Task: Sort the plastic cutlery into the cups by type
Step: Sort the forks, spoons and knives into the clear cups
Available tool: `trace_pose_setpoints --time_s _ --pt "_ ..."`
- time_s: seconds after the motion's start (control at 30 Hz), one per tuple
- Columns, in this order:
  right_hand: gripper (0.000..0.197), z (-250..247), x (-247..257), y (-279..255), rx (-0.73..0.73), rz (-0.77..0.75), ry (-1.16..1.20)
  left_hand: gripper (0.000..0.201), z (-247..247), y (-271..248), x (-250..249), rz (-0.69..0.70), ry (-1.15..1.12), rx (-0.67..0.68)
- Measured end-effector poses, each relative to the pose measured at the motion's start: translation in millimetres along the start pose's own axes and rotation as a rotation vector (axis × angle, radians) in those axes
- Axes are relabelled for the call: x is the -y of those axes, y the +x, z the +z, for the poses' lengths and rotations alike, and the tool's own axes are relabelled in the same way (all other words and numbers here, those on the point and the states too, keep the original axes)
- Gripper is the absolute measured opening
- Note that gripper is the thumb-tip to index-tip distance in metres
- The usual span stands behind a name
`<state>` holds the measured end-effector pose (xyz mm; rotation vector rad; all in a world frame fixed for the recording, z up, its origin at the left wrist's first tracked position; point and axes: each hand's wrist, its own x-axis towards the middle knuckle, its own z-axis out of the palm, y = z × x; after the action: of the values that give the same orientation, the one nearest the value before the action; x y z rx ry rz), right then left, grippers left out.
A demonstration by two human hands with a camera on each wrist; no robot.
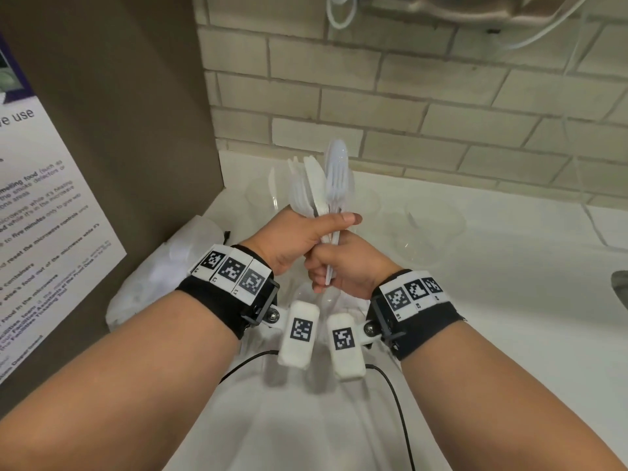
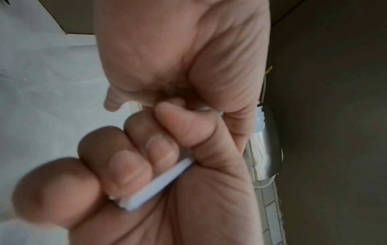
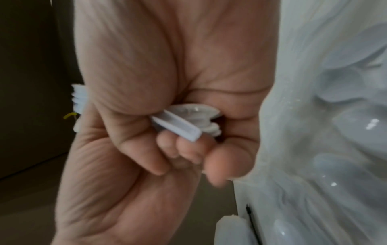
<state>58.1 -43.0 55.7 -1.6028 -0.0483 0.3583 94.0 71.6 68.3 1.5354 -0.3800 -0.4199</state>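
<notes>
My left hand (image 1: 316, 222) grips a bundle of white plastic cutlery (image 1: 319, 185) upright over the counter, with forks, a knife and a spoon fanning out above the fist. Directly beneath it my right hand (image 1: 326, 270) is curled round the handle of one piece (image 1: 329, 270), whose end pokes out below. Which type that piece is I cannot tell. The left wrist view shows this handle (image 2: 159, 182) inside the curled fingers. In the right wrist view its end (image 3: 178, 128) shows too. Clear cups stand behind: one (image 1: 263, 198) with a piece in it, another (image 1: 428, 229) to the right.
A white plastic bag (image 1: 159, 280) (image 3: 345, 116) holding more cutlery lies at the left against a brown panel (image 1: 119, 96) with a printed notice. A brick wall (image 1: 407, 96) closes off the back. A sink edge (image 1: 620, 287) shows at the far right of the white counter (image 1: 509, 317).
</notes>
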Motion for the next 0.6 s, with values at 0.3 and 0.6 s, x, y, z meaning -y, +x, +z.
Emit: trace_pose_setpoints --time_s 0.3,0.6 --pt "0.025 -21.7 53.2 10.7 -0.575 -0.345 -0.514 0.015 -18.5 8.6 19.2 0.03 -0.163 -0.23" --pt "0.017 -0.7 71.0 34.0 -0.429 -0.448 -0.719 0.02 -26.5 7.2 27.3 0.104 -0.024 -0.132"
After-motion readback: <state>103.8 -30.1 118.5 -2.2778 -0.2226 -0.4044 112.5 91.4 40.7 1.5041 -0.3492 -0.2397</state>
